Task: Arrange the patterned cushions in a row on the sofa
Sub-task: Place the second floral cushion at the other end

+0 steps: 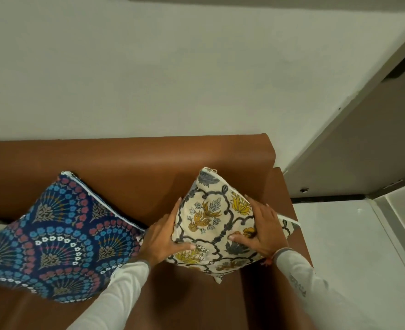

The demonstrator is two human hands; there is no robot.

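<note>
Cream floral cushion: upright at the sofa's right end, against the backrest; my left hand and right hand grasp its sides, fingers spread, thumbs on its front; blue patterned cushion: leaning just left.

A home living room: brown sofa, patterned cushions, plain wall.

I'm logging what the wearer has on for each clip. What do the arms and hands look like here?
Both arms wear long, light grey-white sleeves. The right sleeve has a darker grey cuff and small dark printed lettering along the forearm, too blurred to read. The left hand and right hand are bare, without gloves.
</note>
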